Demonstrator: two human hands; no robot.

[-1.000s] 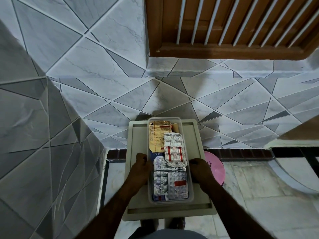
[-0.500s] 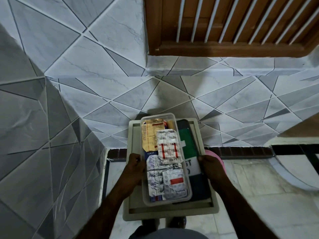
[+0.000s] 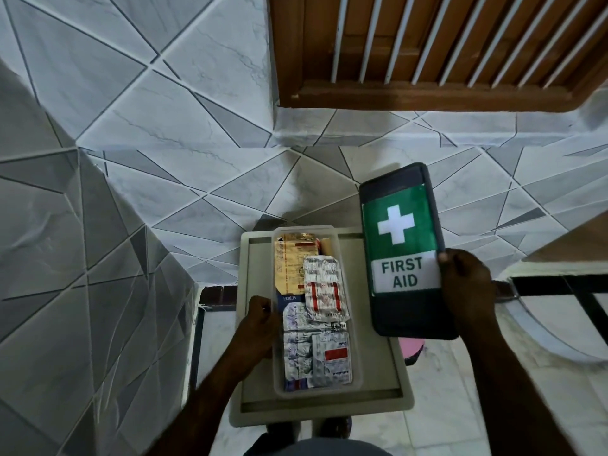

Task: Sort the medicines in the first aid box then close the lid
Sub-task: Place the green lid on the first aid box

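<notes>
Dark plastic faced with a green label, a white cross and the words FIRST AID is pinched at its right edge by the fingers [image 3: 444, 258] of the right hand [image 3: 467, 287]. The thumb is pressed on the label, and the rest are hidden behind. This lid [image 3: 401, 225] is held in the air with its label side up, probably so that the contents stay reachable until sorting is judged done. Just left of it, the fingers [image 3: 266, 307] of the left hand [image 3: 260, 324] are curled over the near left wall of the clear first aid box [image 3: 357, 350], seemingly to steady it. Beside those fingers, inside the box, silver blister strips [image 3: 299, 343] are laid flat and overlapping. Further from them lie a red-marked strip [image 3: 325, 294] and a yellow packet [image 3: 291, 264]. The medicines look roughly aligned lengthwise and lie below the rim, so closing seems near. The box is borne by a small beige desk [image 3: 260, 264].
</notes>
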